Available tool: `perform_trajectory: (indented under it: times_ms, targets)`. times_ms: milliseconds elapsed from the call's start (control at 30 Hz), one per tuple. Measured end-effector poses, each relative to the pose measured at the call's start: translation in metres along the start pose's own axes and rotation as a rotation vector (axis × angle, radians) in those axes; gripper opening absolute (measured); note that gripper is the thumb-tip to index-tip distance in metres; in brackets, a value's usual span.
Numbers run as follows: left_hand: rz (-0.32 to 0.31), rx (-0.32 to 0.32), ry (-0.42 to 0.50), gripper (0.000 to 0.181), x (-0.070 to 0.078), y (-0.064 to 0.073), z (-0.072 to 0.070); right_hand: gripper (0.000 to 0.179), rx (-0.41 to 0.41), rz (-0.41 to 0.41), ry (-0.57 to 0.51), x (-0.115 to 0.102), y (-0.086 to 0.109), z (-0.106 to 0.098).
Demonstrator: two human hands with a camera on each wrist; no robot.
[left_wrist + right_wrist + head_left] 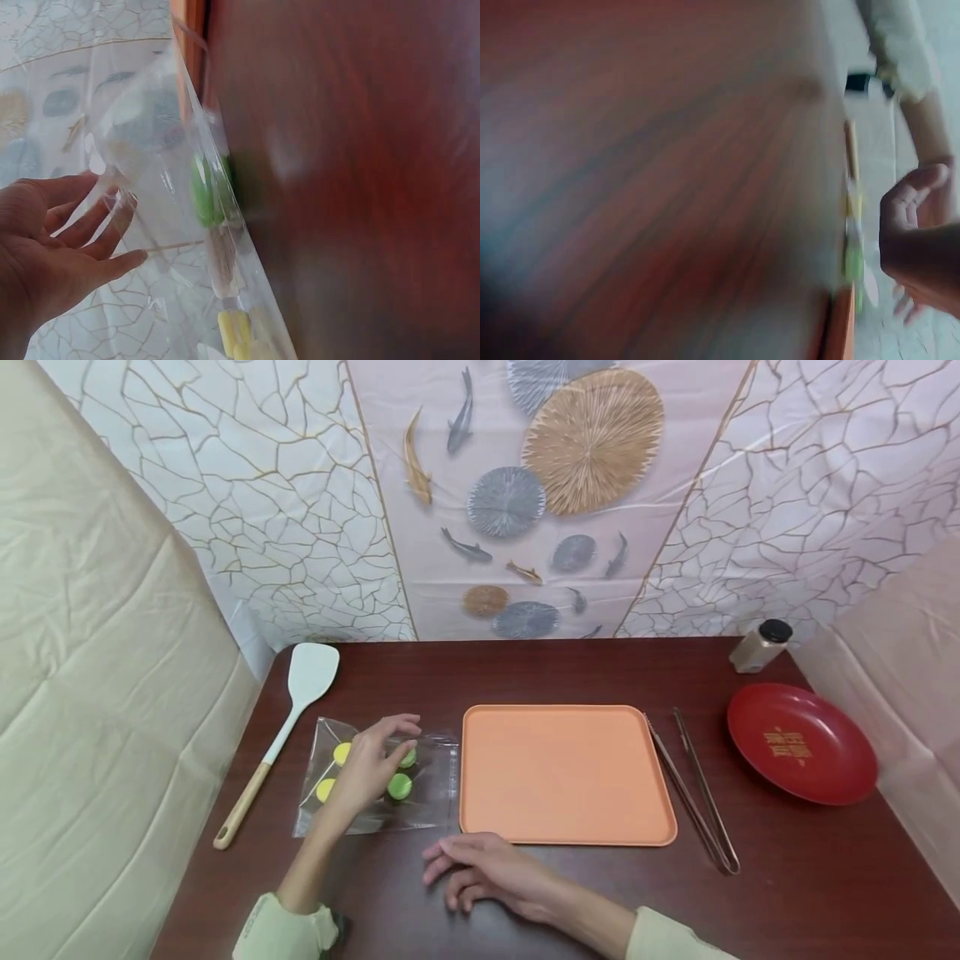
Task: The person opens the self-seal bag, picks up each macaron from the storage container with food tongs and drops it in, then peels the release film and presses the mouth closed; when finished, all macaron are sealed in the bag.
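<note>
A clear plastic bag (431,793) with yellow and green macarons (400,787) inside lies left of the orange tray (567,774). My left hand (367,768) hovers over the bag, fingers spread and bent, hiding part of its contents. In the left wrist view, that hand (67,240) shows nothing gripped, and clear film overlaps its fingertips. Just in front of the tray's near left corner is my right hand (502,872), loosely curled and holding nothing. The right wrist view shows this hand (919,240) above the table, partly cut off by the frame.
A spatula (281,727) with white head and wooden handle lies left of the bag. Right of the tray are metal tongs (701,793), a red plate (802,743) and a black-capped jar (761,646) near the back edge. Draped cloth (112,677) borders the table.
</note>
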State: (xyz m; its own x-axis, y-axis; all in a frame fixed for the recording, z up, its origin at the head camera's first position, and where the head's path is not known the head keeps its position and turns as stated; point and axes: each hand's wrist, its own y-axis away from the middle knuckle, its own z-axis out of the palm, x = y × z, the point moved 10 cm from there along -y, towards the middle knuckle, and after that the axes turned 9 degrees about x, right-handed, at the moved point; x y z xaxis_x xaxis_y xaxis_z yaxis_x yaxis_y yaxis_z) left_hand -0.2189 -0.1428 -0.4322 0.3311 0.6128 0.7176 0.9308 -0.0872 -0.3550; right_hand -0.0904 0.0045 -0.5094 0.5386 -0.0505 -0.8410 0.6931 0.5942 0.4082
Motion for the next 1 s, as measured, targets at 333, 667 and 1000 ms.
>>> perform_trajectory:
  times_ms: [333,667,1000]
  targets:
    - [-0.103,-0.199,-0.105,0.034,-0.027,-0.020,0.032,0.039,0.209,0.166,-0.300,0.028,-0.035,0.009]
    - [-0.084,-0.232,-0.170,0.016,-0.028,-0.019,0.043,0.048,0.226,0.131,-0.335,0.029,-0.051,0.012]
    - [-0.073,-0.171,-0.195,0.007,-0.044,-0.020,0.043,0.050,0.177,0.119,-0.258,0.027,-0.054,0.015]
